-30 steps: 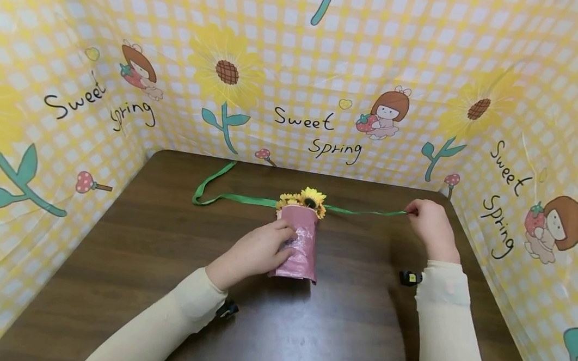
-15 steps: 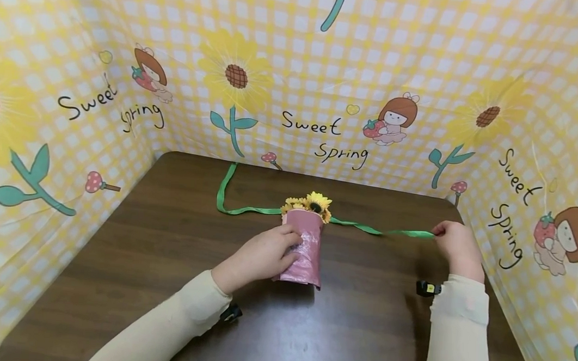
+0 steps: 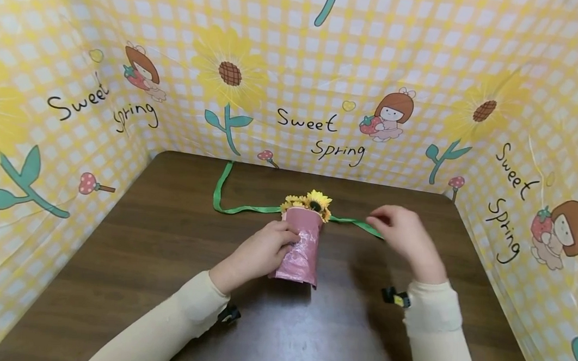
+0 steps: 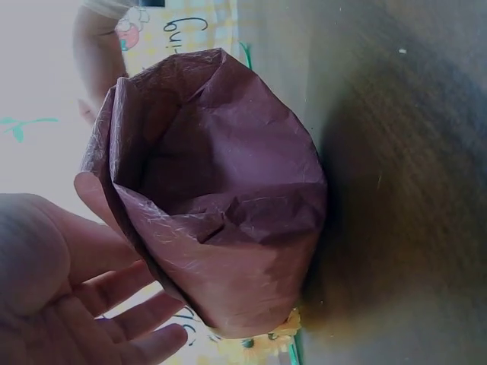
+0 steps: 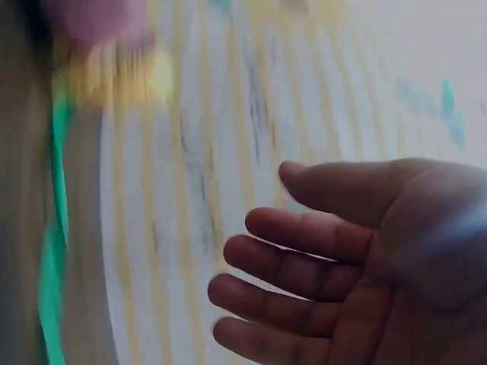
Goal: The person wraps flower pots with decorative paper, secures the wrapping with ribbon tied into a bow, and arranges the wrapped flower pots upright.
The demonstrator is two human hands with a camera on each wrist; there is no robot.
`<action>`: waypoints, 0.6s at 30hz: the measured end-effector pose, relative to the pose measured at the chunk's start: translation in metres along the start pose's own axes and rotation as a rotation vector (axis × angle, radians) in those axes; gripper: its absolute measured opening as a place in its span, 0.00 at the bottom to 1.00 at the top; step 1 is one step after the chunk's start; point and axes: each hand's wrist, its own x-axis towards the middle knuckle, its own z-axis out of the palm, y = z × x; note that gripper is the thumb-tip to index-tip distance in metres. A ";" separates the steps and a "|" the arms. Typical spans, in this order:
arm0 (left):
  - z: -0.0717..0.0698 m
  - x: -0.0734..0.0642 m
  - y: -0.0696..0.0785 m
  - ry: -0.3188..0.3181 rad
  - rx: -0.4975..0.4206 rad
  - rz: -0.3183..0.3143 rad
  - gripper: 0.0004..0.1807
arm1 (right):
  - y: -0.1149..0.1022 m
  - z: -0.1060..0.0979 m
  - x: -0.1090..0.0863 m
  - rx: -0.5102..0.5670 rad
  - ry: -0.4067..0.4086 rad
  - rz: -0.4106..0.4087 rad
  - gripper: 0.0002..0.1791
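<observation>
A small bouquet of yellow artificial sunflowers [image 3: 319, 200] in pink wrapping paper [image 3: 306, 258] lies mid-table, blossoms facing the far side. My left hand [image 3: 261, 251] rests on the left side of the wrapper, fingers loosely extended. In the left wrist view the hollow bottom of the wrapper [image 4: 243, 152] faces the camera. A green ribbon [image 3: 248, 208] runs across the table under the flower end and comes out on both sides. Over its right part hovers my right hand [image 3: 406, 235], hiding the ribbon's end in the head view. The right wrist view shows this hand's fingers spread, holding nothing.
The dark wooden table [image 3: 166, 277] is enclosed at the back and sides by a yellow checked cloth [image 3: 294, 82] printed with sunflowers. On the left, the ribbon bends back toward the table's far edge.
The right hand first drew the ribbon out to the right, its left stretch shifting closer to the bouquet. It has since let go and moved back left. The left hand stays on the wrapper.
</observation>
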 end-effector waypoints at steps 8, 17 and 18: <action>0.000 0.004 -0.006 0.022 -0.094 0.005 0.13 | -0.063 0.077 0.008 0.134 -0.104 -0.130 0.14; 0.001 0.006 -0.022 -0.007 -0.255 -0.081 0.12 | -0.073 0.107 0.006 0.160 -0.058 -0.022 0.23; 0.001 0.007 -0.025 -0.006 -0.282 -0.094 0.13 | -0.073 0.108 0.007 0.175 -0.062 -0.004 0.24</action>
